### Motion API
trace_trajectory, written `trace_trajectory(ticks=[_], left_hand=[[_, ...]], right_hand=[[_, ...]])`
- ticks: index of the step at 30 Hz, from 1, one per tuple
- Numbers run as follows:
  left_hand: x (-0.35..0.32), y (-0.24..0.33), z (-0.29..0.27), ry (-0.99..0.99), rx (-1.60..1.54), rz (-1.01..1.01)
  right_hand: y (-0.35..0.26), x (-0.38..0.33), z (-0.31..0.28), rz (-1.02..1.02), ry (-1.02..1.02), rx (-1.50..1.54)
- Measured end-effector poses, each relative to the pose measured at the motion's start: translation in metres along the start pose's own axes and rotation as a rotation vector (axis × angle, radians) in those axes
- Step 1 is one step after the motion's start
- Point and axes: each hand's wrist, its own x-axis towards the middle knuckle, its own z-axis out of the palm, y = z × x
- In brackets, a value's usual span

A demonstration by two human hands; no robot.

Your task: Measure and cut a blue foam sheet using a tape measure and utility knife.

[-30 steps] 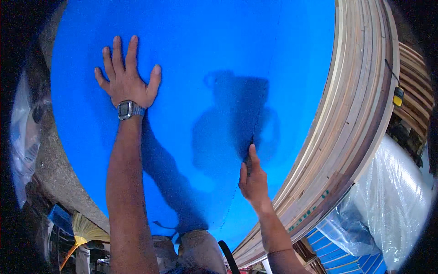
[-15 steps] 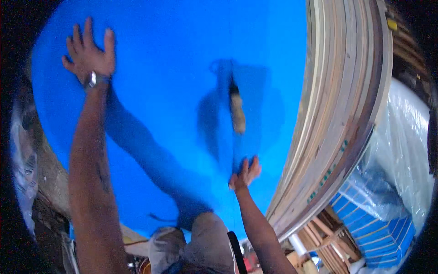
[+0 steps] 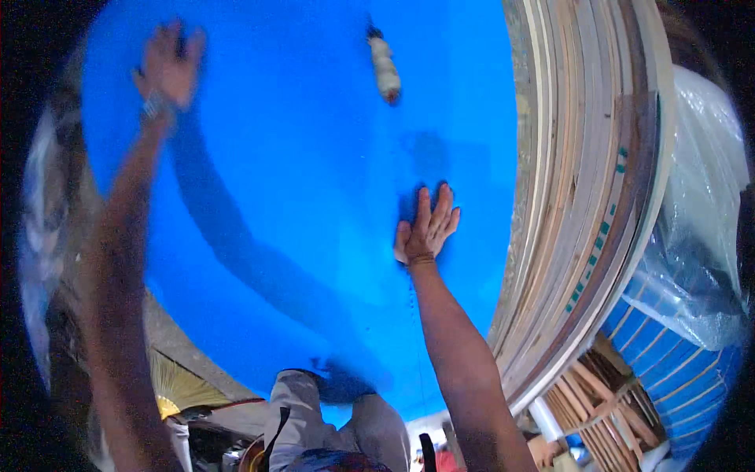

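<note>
On the glossy blue board [image 3: 314, 197], both the left hand [image 3: 167, 64] and right hand [image 3: 425, 226] press flat, fingers spread.

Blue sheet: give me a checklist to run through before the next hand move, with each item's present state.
1. Right hand flat on the blue sheet, fingers spread: ok.
2. Left hand on the sheet near its far left edge: cannot tell, it is blurred.
3. Right hand free of any tool: ok, nothing in its grip.
4. Pale cylindrical tool within easy reach: not ok, it lies on the sheet well beyond the right hand, apart from both hands.
5. Sheet clear between the hands: ok, only arm shadows show there.
6. Stacked boards apart from the right hand: ok, they run along the sheet's right edge, untouched.
</note>
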Motion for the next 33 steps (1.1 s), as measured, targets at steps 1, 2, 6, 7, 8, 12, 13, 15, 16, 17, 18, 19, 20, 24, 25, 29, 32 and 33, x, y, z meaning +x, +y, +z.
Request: trace_trajectory(ticks=[1,2,6,7,8,12,13,15,16,17,18,19,20,24,25,29,32,33], left_hand=[[-0.051,0.076,-0.040,-0.130,0.006,-0.082],[-0.093,0.108,-0.079,-0.176,-0.078,-0.084],[-0.258,0.115,-0.182,-0.368,-0.210,-0.167],[-0.268,0.106,-0.186,-0.344,-0.167,-0.153],[-0.274,0.101,-0.177,-0.318,-0.148,-0.138],[-0.271,0.106,-0.166,-0.289,-0.174,-0.164],[-0.294,0.114,-0.162,-0.312,-0.199,-0.168],[-0.288,0.095,-0.157,-0.232,-0.140,-0.166],[-0.287,0.104,-0.150,-0.237,-0.162,-0.177],[-0.286,0.108,-0.150,-0.252,-0.176,-0.183],[-0.283,0.108,-0.152,-0.267,-0.177,-0.187],[-0.282,0.108,-0.151,-0.242,-0.177,-0.185],[-0.282,0.108,-0.150,-0.222,-0.180,-0.183],[-0.284,0.105,-0.150,-0.189,-0.185,-0.189],[-0.288,0.101,-0.152,-0.205,-0.175,-0.191],[-0.287,0.106,-0.149,-0.204,-0.190,-0.199],[-0.284,0.107,-0.148,-0.188,-0.213,-0.204],[-0.284,0.107,-0.148,-0.185,-0.222,-0.206]], right_hand=[[0.024,0.001,-0.009,0.045,-0.037,-0.061],[0.035,0.006,-0.019,0.085,-0.062,-0.092],[0.007,0.016,-0.022,0.020,0.027,-0.067],[-0.011,0.019,-0.028,0.032,0.035,-0.069],[-0.015,0.020,-0.034,0.018,0.020,-0.025],[-0.004,0.067,-0.064,-0.047,0.104,0.119],[-0.024,0.080,-0.084,0.117,-0.066,0.252],[-0.079,0.141,-0.095,0.121,-0.148,0.364],[-0.081,0.161,-0.096,0.003,-0.100,0.236],[-0.080,0.182,-0.090,-0.005,-0.169,0.145],[-0.083,0.202,-0.082,-0.014,-0.240,0.068],[-0.082,0.214,-0.071,-0.057,-0.221,0.044],[-0.080,0.221,-0.060,-0.097,-0.207,0.017],[-0.079,0.231,-0.055,-0.167,-0.195,0.038],[-0.086,0.232,-0.058,-0.071,-0.288,0.139],[-0.074,0.253,-0.066,-0.113,-0.334,0.199],[-0.066,0.247,-0.050,-0.263,-0.214,0.081],[-0.066,0.241,-0.046,-0.277,-0.186,0.052]])
